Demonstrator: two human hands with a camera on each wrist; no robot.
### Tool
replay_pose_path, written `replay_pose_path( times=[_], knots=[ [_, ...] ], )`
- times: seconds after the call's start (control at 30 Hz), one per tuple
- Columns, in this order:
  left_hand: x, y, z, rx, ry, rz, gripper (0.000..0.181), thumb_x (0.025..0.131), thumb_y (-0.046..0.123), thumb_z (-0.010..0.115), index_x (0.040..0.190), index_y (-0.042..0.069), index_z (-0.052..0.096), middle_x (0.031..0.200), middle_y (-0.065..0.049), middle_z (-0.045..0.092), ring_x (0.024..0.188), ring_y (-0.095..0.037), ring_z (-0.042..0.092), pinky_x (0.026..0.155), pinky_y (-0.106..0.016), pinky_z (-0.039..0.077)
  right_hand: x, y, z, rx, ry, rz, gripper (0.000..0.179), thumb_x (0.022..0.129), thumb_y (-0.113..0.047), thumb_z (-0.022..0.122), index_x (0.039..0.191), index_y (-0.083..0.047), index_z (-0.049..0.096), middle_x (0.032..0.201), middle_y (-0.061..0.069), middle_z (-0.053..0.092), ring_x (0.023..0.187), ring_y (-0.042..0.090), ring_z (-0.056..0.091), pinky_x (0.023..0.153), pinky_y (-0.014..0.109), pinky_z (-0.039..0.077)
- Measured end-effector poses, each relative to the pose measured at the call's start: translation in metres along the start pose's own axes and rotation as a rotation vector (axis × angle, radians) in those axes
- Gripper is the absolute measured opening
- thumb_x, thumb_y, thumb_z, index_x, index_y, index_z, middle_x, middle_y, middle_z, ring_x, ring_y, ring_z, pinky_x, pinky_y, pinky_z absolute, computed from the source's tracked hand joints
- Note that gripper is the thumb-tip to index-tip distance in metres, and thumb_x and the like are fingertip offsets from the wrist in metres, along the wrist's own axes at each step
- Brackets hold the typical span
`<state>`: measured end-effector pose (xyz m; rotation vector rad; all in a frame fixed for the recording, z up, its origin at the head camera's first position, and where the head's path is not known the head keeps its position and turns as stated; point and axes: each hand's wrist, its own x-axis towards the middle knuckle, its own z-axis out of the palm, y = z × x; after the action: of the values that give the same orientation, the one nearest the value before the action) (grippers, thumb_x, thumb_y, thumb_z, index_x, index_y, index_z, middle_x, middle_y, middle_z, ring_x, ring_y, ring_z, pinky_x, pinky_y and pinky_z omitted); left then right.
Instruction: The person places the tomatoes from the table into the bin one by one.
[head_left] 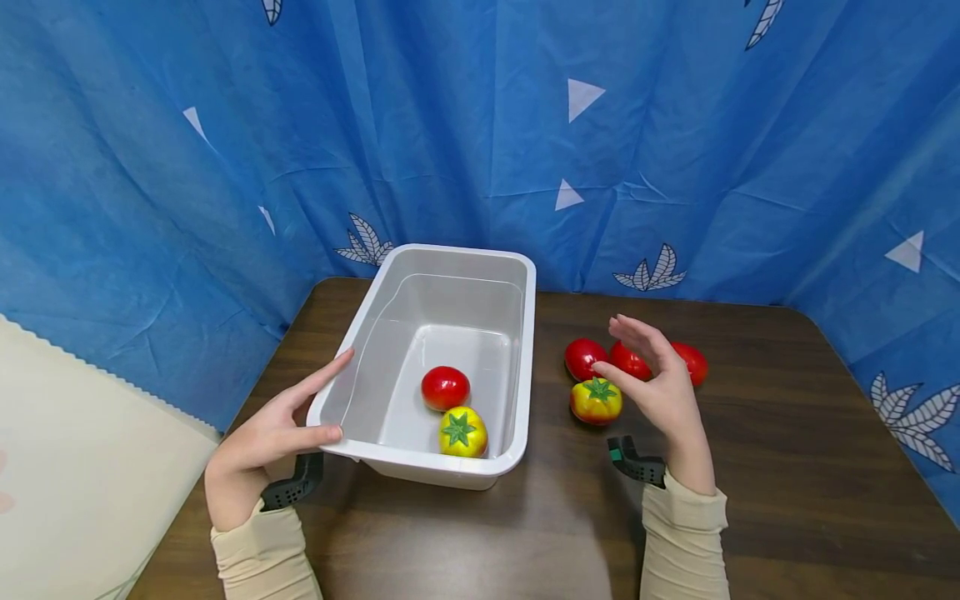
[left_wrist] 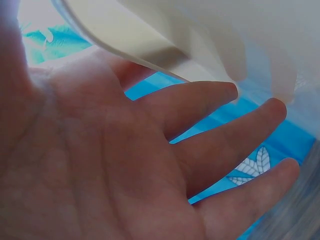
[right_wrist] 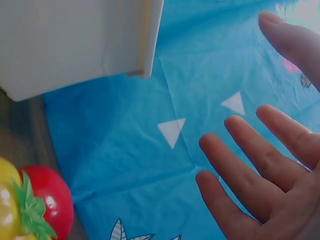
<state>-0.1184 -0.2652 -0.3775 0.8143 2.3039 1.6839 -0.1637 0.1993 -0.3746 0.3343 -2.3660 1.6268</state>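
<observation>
My left hand (head_left: pixel 262 437) holds the near left corner of a white plastic bin (head_left: pixel 532 333). Its thumb and index finger lie over the rim, while the other fingers (left_wrist: pixel 235 125) spread along the outer wall. Inside the bin are a red toy tomato (head_left: pixel 446 388) and a yellow one with a green leaf top (head_left: pixel 463 432). My right hand (head_left: pixel 663 387) hovers with fingers spread and nothing in it. Below it on the table are a yellow-red toy tomato (head_left: pixel 597 402) and red ones (head_left: pixel 586 359), partly hidden by the hand.
The dark wooden table (head_left: pixel 795 433) is backed by a blue curtain (head_left: pixel 465 125) with white triangles and leaves. A pale cloth or panel (head_left: pixel 82 467) lies to the left. Each wrist wears a black camera mount (head_left: pixel 636 461).
</observation>
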Motion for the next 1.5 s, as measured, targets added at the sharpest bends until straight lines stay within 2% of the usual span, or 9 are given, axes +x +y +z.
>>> replay_pose_path(
  times=[0.17, 0.37, 0.43, 0.77, 1.13, 1.5],
  knots=[
    [0.0, 0.0, 0.0, -0.019, -0.011, 0.016, 0.085, 0.081, -0.013, 0.061, 0.15, 0.008, 0.017, 0.139, -0.02, 0.024, 0.106, -0.02, 0.046, 0.075, -0.032, 0.052, 0.002, 0.01, -0.004, -0.048, -0.024, 0.031, 0.067, 0.078, -0.014, 0.077, 0.137, -0.015, 0.046, 0.135, 0.003, 0.051, 0.122, 0.019, 0.048, 0.092, 0.02, 0.041],
    [0.0, 0.0, 0.001, -0.023, -0.009, 0.015, 0.085, 0.082, -0.013, 0.061, 0.15, 0.008, 0.017, 0.139, -0.02, 0.024, 0.107, -0.019, 0.045, 0.075, -0.031, 0.051, 0.003, 0.023, -0.008, -0.075, -0.07, 0.082, 0.067, 0.078, -0.02, 0.078, 0.137, -0.017, 0.046, 0.135, 0.005, 0.051, 0.124, 0.023, 0.045, 0.097, 0.049, 0.039],
    [0.0, 0.0, 0.001, -0.018, -0.006, 0.012, 0.085, 0.081, -0.012, 0.062, 0.15, 0.009, 0.017, 0.14, -0.02, 0.023, 0.108, -0.019, 0.044, 0.075, -0.031, 0.051, 0.003, 0.027, -0.009, -0.068, -0.088, 0.092, 0.067, 0.078, -0.021, 0.077, 0.137, -0.015, 0.046, 0.136, 0.006, 0.05, 0.125, 0.025, 0.045, 0.097, 0.054, 0.037],
    [0.001, 0.001, 0.001, -0.018, -0.005, 0.003, 0.084, 0.082, -0.012, 0.061, 0.15, 0.009, 0.017, 0.14, -0.021, 0.021, 0.107, -0.019, 0.044, 0.075, -0.032, 0.051, 0.007, 0.053, -0.009, -0.04, -0.151, 0.127, 0.064, 0.08, -0.02, 0.076, 0.136, -0.011, 0.048, 0.137, 0.011, 0.048, 0.126, 0.032, 0.042, 0.099, 0.057, 0.032],
    [0.0, 0.002, 0.001, -0.041, 0.001, -0.025, 0.084, 0.083, -0.011, 0.061, 0.151, 0.012, 0.017, 0.141, -0.019, 0.021, 0.107, -0.023, 0.043, 0.075, -0.034, 0.052, 0.008, 0.066, -0.007, -0.06, -0.196, 0.237, 0.067, 0.08, -0.027, 0.075, 0.138, -0.008, 0.045, 0.139, 0.015, 0.045, 0.129, 0.036, 0.037, 0.101, 0.055, 0.032],
    [0.0, 0.001, 0.001, -0.025, 0.006, -0.02, 0.085, 0.082, -0.011, 0.062, 0.151, 0.011, 0.017, 0.141, -0.019, 0.021, 0.107, -0.022, 0.043, 0.074, -0.034, 0.052, 0.008, 0.08, -0.008, -0.055, -0.272, 0.263, 0.065, 0.08, -0.023, 0.076, 0.134, -0.003, 0.047, 0.135, 0.018, 0.047, 0.125, 0.037, 0.041, 0.102, 0.052, 0.031]
  ],
)
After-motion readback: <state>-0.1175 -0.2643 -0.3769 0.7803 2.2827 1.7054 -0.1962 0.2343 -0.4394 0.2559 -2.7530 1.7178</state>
